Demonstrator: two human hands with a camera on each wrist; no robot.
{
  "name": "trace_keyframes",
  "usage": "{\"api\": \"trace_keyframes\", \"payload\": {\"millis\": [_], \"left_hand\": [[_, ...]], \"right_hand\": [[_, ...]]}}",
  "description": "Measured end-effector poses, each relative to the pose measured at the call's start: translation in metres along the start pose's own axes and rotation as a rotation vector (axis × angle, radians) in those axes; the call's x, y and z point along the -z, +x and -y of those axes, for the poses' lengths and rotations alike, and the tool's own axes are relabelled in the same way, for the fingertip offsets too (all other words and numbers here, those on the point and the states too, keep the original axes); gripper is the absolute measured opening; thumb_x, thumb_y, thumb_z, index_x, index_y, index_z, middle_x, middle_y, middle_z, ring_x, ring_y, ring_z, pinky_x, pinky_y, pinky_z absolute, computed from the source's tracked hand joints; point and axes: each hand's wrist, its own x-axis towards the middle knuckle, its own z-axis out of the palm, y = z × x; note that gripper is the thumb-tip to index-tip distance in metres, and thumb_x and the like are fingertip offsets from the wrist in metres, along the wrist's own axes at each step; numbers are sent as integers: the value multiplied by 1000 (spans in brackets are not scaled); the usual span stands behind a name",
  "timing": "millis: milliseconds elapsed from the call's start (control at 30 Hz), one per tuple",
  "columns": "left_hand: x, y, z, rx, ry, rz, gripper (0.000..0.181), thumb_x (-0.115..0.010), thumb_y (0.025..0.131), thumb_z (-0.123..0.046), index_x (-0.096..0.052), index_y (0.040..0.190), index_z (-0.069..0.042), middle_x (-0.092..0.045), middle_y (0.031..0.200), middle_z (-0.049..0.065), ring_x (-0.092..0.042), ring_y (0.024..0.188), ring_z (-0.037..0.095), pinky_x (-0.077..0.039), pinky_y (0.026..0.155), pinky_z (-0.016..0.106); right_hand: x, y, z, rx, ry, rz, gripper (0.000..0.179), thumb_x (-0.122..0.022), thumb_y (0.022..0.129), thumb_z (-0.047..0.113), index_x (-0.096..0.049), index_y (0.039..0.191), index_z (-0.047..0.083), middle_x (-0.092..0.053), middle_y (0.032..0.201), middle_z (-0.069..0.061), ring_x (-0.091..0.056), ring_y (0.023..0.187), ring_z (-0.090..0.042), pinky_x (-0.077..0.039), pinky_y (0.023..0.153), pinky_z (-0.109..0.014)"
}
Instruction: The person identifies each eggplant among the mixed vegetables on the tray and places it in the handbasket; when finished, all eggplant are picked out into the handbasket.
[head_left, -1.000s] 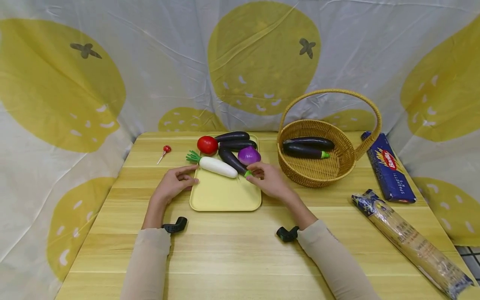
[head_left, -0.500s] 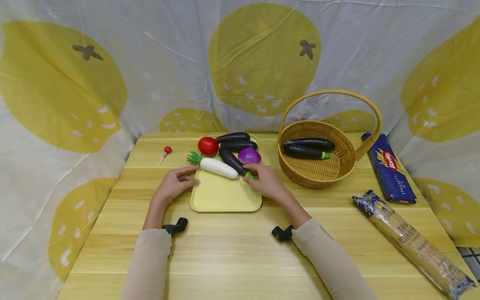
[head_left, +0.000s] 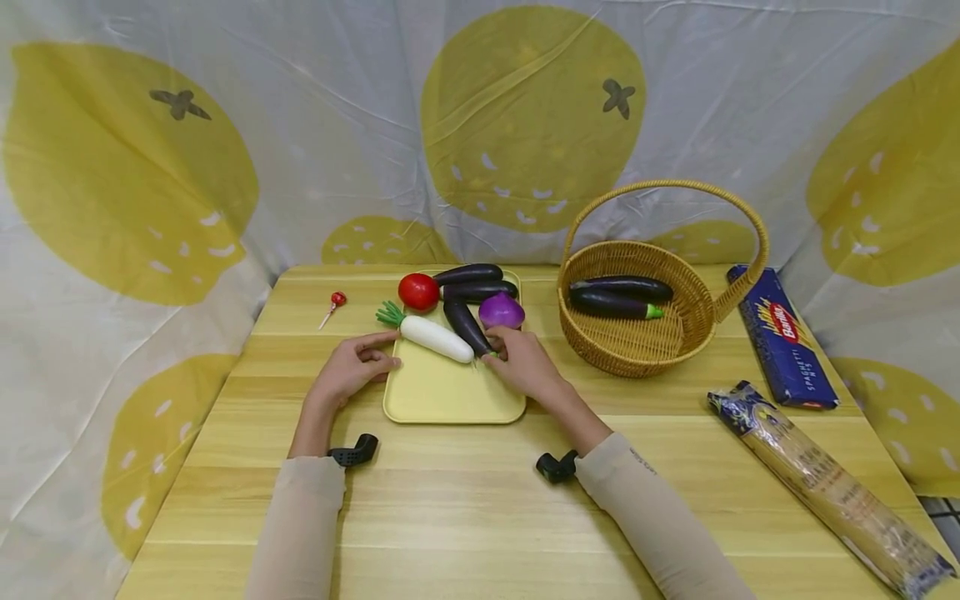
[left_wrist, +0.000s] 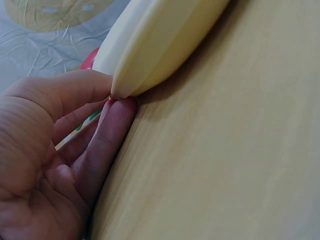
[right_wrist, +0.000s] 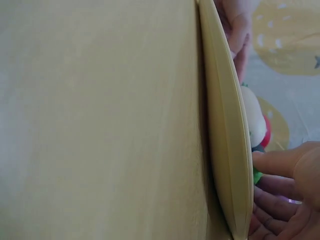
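My left hand [head_left: 347, 371] pinches the left rim of a yellow tray [head_left: 450, 396] between thumb and fingers; the left wrist view shows the tray's edge [left_wrist: 165, 50] in that pinch. With its thumb and fingertips, my right hand [head_left: 525, 364] holds the stem end of an eggplant [head_left: 462, 323] lying aslant on the tray. In the right wrist view a bit of green stem [right_wrist: 257, 176] shows by the thumb. Beside that eggplant lie a white radish [head_left: 437, 338] with green leaves and a purple onion [head_left: 501, 311]. Behind are a tomato [head_left: 418, 292] and two more eggplants [head_left: 480, 291].
Right of the tray stands a wicker basket [head_left: 637, 365] with a tall handle and two eggplants [head_left: 622, 302] inside. Farther right lie a blue spaghetti box [head_left: 787, 346] and a clear pack of noodles [head_left: 828, 492]. A red lollipop [head_left: 337, 298] is at the back left.
My right hand has shifted slightly left, and the eggplant it holds has turned to point more toward me. The radish's tip has swung a little nearer. My left hand stays at the tray rim.
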Motion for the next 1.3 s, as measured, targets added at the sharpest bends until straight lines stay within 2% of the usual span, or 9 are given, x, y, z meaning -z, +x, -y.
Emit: {"api": "trace_keyframes", "payload": {"millis": [367,600,833,933,1167,1300], "left_hand": [[2,1,-1,-3,2,6,59,-80,92,-18,-59,147,-15,-75,100,15,-69,87,11,-62,76,26],[2,1,-1,5,0,11,60,-80,92,-19,-58,148,-16,-75,99,13,-68,85,11,-61,75,24],[3,1,-1,1,1,2,60,-80,92,-18,-58,148,-16,-76,97,9,-68,86,9,-61,75,24],[3,1,0,2,5,3,60,-80,92,-18,-58,148,-15,-76,96,9,-69,86,9,-61,75,25],[1,1,0,-2,8,9,59,-79,93,-18,-58,148,-16,-75,96,9,-68,86,9,-61,75,25],[1,1,-1,-5,4,7,59,-79,92,-18,-59,148,-16,-75,96,9,-68,86,9,-61,75,24]], "right_hand": [[14,-7,3,-10,25,47,41,-70,97,13,-64,136,0,-73,119,-15,-69,94,-22,-59,82,-34],[33,-16,4,16,66,73,41,-65,99,10,-61,138,-3,-66,128,-21,-67,103,-29,-58,91,-41],[62,-27,1,39,53,23,39,-66,98,12,-66,136,2,-70,125,-18,-70,100,-29,-60,85,-41],[75,-32,-2,62,38,24,38,-67,98,11,-66,135,3,-70,125,-17,-68,101,-29,-59,88,-44],[108,-43,-18,151,-6,-64,34,-69,97,7,-70,130,6,-71,118,-14,-66,101,-29,-57,86,-47],[128,-52,-31,140,-29,-91,35,-68,97,6,-69,132,6,-71,123,-16,-67,108,-32,-56,90,-49]]}}
